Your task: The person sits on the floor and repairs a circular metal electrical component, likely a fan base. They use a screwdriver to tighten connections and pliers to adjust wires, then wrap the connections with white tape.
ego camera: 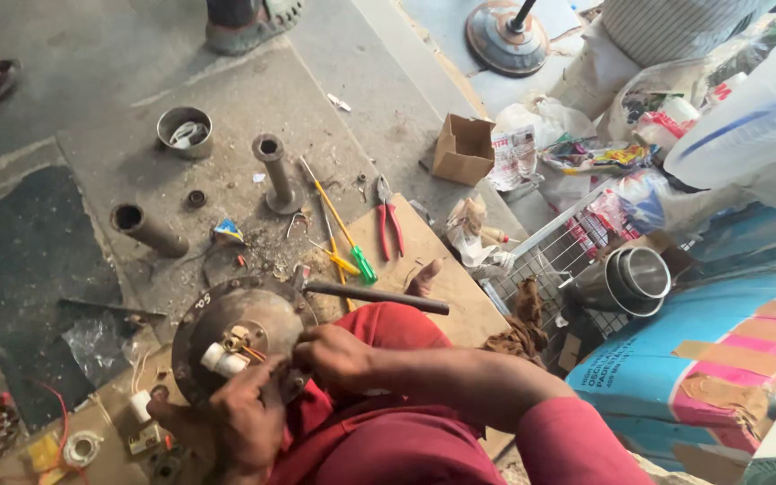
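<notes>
My left hand [244,422] gripping the rim of the round metal motor disc [226,319] on my lap, my right hand [334,355] pinching wires at its centre hub, white capacitor [224,361] at seven o'clock, green-handled screwdriver [352,242] and red pliers [391,220] on the floor at one o'clock, dark rod [374,296] just beside the disc.

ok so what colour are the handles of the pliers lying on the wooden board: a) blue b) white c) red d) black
c, the pliers lie on the wooden board with two red handles, beside the green-handled screwdriver.
</notes>
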